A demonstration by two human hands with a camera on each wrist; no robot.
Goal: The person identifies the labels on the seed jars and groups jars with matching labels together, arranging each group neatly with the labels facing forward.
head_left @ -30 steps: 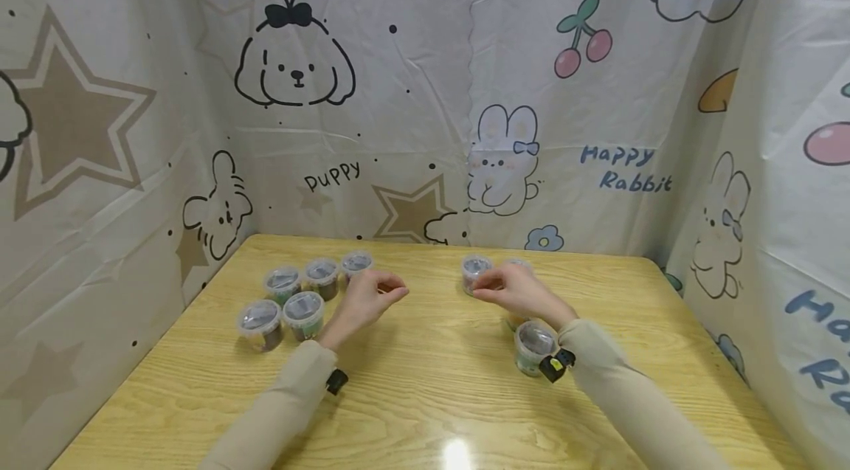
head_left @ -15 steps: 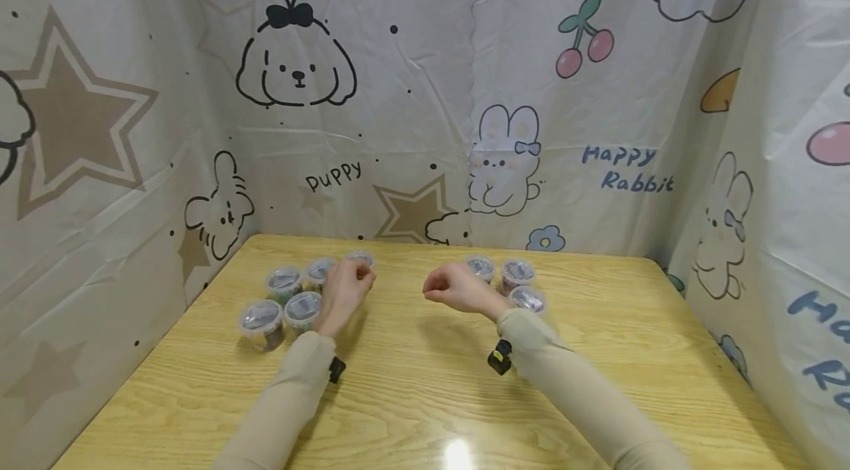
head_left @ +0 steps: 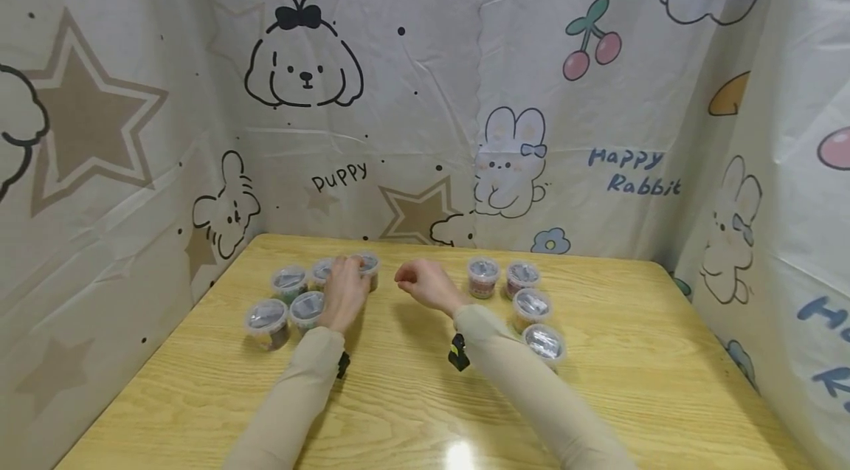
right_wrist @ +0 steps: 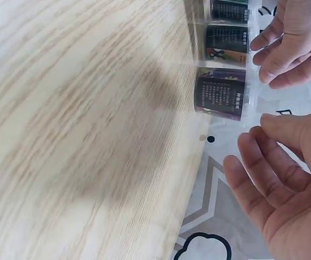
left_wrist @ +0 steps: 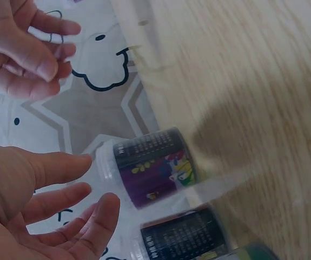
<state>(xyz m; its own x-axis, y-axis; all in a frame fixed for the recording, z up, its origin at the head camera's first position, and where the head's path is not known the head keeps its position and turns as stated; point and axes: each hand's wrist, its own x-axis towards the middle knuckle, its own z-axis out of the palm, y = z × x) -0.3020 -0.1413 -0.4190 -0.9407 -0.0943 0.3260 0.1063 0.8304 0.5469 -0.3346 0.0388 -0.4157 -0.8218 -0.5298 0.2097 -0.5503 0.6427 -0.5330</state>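
My left hand hovers over the left group of lidded clear plastic tubs, its thumb and fingers apart near the rim of the back-right tub. In the left wrist view this tub shows a purple and black label, with a small gap visible between it and the fingertips. My right hand is above the table's middle, right of that same tub. Its fingers are loosely bent and hold nothing, as the right wrist view of the hand shows.
Left of my left hand stand more tubs, among them a front one and a back one. Several tubs form a curved row on the right. The wooden table meets a printed cloth at the back and sides.
My right hand has moved left, away from the right-hand tubs, to the middle. My left hand has shifted left, nearer the back-right tub of the left group. The view has turned slightly.
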